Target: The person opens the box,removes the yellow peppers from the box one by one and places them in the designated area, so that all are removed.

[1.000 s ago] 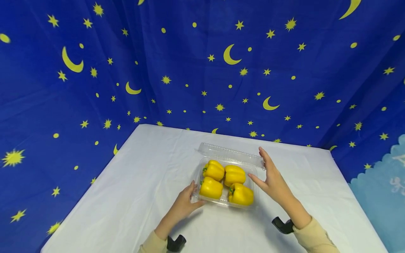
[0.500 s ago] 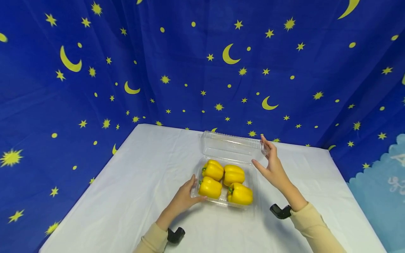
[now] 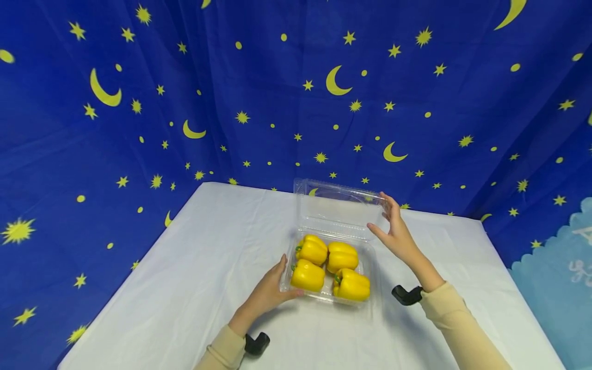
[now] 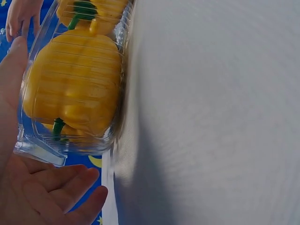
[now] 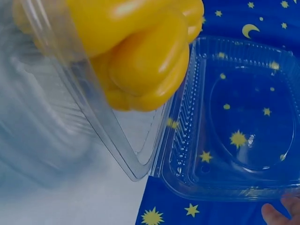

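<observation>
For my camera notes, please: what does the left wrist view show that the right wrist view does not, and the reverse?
Only the left wrist view shows the left hand and green stems. Only the right wrist view clearly shows the raised lid. Both show peppers, the box, part of the right hand, the white cloth and the blue backdrop.

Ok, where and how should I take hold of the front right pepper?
Probably from above, across the plump middle of the front right pepper: it lies on its side, stem end to the left, and the lid stands open behind, leaving the top free.
</observation>
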`<state>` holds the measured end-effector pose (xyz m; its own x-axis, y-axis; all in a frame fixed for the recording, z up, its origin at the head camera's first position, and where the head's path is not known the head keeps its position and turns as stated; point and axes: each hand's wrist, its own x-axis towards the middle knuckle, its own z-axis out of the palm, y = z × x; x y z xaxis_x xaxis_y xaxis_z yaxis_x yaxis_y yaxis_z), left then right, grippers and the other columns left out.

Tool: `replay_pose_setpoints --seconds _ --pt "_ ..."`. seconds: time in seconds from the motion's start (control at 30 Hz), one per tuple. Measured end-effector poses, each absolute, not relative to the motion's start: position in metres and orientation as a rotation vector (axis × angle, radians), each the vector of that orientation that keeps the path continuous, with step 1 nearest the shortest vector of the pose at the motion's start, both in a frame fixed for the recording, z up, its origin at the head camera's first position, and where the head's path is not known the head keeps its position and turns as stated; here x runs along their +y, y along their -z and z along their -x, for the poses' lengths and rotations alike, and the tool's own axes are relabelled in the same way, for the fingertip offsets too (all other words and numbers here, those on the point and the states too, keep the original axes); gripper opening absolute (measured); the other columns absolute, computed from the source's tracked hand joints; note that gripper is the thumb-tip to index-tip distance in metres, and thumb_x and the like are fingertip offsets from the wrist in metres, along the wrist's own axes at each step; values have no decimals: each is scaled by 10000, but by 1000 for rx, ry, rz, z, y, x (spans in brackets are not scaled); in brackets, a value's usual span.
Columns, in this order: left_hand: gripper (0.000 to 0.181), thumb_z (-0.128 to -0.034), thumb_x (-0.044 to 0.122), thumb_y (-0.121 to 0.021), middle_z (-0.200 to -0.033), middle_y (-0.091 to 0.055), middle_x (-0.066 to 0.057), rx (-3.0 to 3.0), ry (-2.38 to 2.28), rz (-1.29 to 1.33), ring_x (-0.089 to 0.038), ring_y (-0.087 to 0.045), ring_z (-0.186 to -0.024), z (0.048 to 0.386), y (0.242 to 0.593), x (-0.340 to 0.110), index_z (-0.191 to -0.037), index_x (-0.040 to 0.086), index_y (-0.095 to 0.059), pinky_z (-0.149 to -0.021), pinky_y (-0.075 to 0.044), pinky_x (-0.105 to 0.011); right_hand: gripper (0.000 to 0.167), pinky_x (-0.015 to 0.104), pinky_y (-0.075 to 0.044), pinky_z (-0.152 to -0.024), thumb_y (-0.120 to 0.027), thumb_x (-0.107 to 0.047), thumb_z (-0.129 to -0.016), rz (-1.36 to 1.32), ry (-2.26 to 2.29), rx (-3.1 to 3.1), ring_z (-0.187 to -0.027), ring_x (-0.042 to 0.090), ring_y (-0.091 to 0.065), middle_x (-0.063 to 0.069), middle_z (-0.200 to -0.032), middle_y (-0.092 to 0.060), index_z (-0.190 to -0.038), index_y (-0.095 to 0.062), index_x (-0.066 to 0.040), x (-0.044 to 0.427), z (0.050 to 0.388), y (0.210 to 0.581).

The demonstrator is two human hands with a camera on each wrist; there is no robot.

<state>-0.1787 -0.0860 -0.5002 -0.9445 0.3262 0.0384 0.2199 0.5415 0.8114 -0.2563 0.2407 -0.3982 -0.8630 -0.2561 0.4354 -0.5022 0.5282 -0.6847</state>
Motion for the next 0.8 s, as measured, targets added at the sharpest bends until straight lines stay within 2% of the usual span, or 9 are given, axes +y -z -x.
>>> replay_pose_setpoints --seconds 0.17,0.37,0.57,0.8 --pt "1116 -740 489 -769 -1548 -223 -240 2647 -1386 -460 -390 -271 -1426 178 499 -86 -1499 -39 -145 -1176 -250 -512 948 646 -261 -1108 -594 -103 -938 -560 -1329 -2568 -1435 457 -174 232 -1593 -46 -1511 161 -86 242 265 397" --pt "1121 -735 510 -763 -1548 -230 -242 2650 -1378 -443 -399 -278 -1421 178 498 -86 -1503 -29 -150 -1171 -257 -524 1054 632 -223 -1130 -570 -115 -953 -534 -1406 -2569 -1438 465 -145 209 -1595 69 -1417 374 -171 242 275 400" --pt "1111 -740 501 -764 -1547 -227 -247 2637 -1392 -447 -407 -273 -1421 178 498 -86 -1503 -27 -153 -1169 -253 -533 1098 609 -181 -1159 -596 -151 -942 -493 -1412 -2627 -1452 447 -115 248 -1586 30 -1401 400 -202 243 284 410" --pt "1100 -737 490 -771 -1541 -235 -258 2646 -1394 -446 -416 -278 -1416 178 498 -85 -1496 -38 -174 -1166 -256 -539 1075 618 -230 -1138 -598 -170 -944 -492 -1452 -2683 -1432 468 -167 313 -1560 -59 -1418 367 -184 249 293 420"
